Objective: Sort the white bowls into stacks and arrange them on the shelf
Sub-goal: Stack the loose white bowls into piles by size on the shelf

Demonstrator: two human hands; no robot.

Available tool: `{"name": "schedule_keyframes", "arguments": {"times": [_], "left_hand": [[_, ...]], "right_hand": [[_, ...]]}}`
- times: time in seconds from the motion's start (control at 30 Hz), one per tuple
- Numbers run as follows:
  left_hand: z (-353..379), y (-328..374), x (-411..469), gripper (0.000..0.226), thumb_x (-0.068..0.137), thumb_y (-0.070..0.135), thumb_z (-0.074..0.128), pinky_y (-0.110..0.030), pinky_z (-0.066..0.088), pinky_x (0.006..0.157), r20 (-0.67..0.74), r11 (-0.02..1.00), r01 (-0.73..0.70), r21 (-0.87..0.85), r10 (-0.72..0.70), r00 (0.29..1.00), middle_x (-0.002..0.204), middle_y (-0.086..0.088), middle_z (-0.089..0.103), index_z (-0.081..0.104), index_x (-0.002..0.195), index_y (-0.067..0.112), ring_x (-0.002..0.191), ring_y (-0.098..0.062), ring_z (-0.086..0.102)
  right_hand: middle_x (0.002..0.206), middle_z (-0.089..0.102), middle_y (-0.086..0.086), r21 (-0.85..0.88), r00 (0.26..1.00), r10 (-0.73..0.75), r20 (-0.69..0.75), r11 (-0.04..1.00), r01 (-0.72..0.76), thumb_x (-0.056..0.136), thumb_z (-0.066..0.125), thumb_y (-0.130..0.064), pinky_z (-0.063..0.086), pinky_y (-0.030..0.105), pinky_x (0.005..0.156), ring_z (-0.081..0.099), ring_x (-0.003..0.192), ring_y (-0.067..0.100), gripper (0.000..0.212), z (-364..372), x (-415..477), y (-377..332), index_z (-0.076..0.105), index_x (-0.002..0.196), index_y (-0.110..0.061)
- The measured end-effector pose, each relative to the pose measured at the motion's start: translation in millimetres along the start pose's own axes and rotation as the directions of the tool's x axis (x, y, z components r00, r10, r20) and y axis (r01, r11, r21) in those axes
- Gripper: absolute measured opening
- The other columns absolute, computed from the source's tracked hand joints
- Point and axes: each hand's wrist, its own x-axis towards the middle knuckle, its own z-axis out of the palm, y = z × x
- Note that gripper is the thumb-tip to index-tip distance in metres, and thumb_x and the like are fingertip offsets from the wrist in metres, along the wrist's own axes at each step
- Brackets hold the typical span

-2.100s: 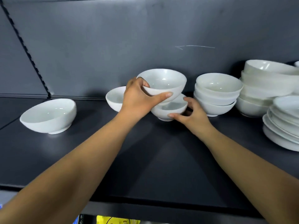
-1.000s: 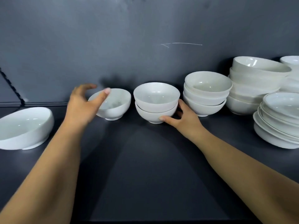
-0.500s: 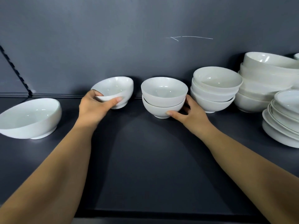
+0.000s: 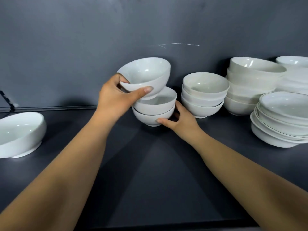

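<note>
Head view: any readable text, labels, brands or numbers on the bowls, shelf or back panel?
No readable text anywhere.
The white ceramic bowl in the left hand, white two-bowl stack held by the right hand, other white stacks: no print shows.
The thin white line on the dark grey back panel: a scratch, not lettering.
</note>
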Motion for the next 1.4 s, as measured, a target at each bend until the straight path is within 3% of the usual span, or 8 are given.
{"name": "schedule_keyframes", "arguments": {"times": [0.4,0.53,0.63,0.8,0.97,1.17,1.23,1.4], "left_hand": [[23.7,-18.4,-12.6,0.044,0.06,0.034,0.083,-0.019,0.038,0.059,0.091,0.989,0.016,0.147,-0.03,0.995,0.072,0.014,0.049,0.041,0.067,0.024,0.067,-0.003,0.047],[30.2,-25.3,-15.5,0.041,0.065,0.032,0.08,-0.009,0.037,0.066,0.09,0.994,-0.01,0.11,0.0,0.996,0.1,0.014,0.05,0.044,0.083,0.031,0.09,-0.006,0.048],[37.3,-35.6,-18.2,0.068,0.069,0.022,0.079,-0.005,0.035,0.085,0.087,0.999,-0.034,-0.017,0.036,0.996,0.14,0.005,0.034,0.036,0.12,0.031,0.121,-0.009,0.038],[48.1,-48.4,-19.7,0.119,0.054,0.02,0.085,0.007,0.027,0.087,0.088,0.981,-0.077,-0.177,0.093,0.992,0.132,0.017,0.023,0.007,0.143,0.012,0.121,0.004,0.03],[51.5,-54.1,-17.8,0.123,0.052,0.024,0.081,0.005,0.029,0.089,0.089,0.97,-0.069,-0.235,0.092,0.992,0.136,0.011,0.025,0.001,0.144,0.012,0.124,0.0,0.03],[48.2,-57.9,-15.1,0.129,0.048,0.029,0.088,0.008,0.027,0.087,0.084,0.963,-0.072,-0.258,0.097,0.992,0.137,0.012,0.026,0.005,0.146,0.014,0.123,0.002,0.03],[48.4,-59.9,-14.3,0.128,0.048,0.029,0.087,0.005,0.028,0.09,0.08,0.958,-0.073,-0.276,0.099,0.992,0.139,0.01,0.028,0.005,0.146,0.015,0.123,0.002,0.032],[48.7,-63.7,-12.9,0.132,0.044,0.029,0.089,-0.014,0.029,0.102,0.067,0.959,-0.072,-0.274,0.094,0.993,0.14,0.01,0.03,0.006,0.146,0.018,0.125,0.0,0.032]], "right_hand": [[0.128,0.055,-0.006,-0.043,1.0,0.0,0.011,0.999,0.001,0.063,0.078,-0.041,0.042,0.037,0.103,0.05,0.119,0.013,0.077,0.5,3.9,2.7,0.041,0.13,-0.029],[0.129,0.054,-0.006,-0.079,1.0,0.004,0.011,0.997,-0.004,0.066,0.078,-0.039,0.041,0.035,0.103,0.049,0.12,0.012,0.076,-1.2,2.7,-0.4,0.04,0.131,-0.028],[0.13,0.053,-0.004,-0.101,1.0,0.012,0.003,0.995,-0.011,0.065,0.079,-0.037,0.04,0.035,0.103,0.048,0.121,0.014,0.079,-3.0,0.9,-2.0,0.038,0.132,-0.027],[0.144,0.041,-0.004,-0.124,0.993,0.114,0.025,0.986,-0.11,0.057,0.077,-0.05,0.037,0.038,0.107,0.04,0.13,0.015,0.107,-2.3,0.0,-2.2,0.019,0.143,-0.025],[0.124,0.06,0.005,-0.246,1.0,0.002,-0.011,0.969,-0.005,0.078,0.072,-0.021,0.041,0.026,0.101,0.055,0.112,0.01,0.051,-25.0,-7.8,-19.1,0.053,0.125,-0.012],[0.079,0.064,-0.009,-0.369,0.874,-0.221,-0.433,0.928,0.052,0.082,0.067,-0.016,0.038,0.005,0.067,0.05,0.059,-0.012,0.018,-82.0,-19.0,-49.3,0.069,0.098,-0.01],[0.081,0.058,-0.021,-0.488,0.904,-0.207,-0.373,0.873,-0.002,0.082,0.067,-0.021,0.035,0.001,0.066,0.052,0.064,-0.008,0.026,-96.0,-22.2,-57.9,0.066,0.107,-0.014],[0.134,0.053,-0.003,-0.749,0.989,0.14,-0.049,0.65,-0.129,0.084,0.061,-0.037,0.031,0.016,0.092,0.046,0.123,0.015,0.048,-107.3,-4.3,-66.6,0.053,0.128,-0.018]]}}
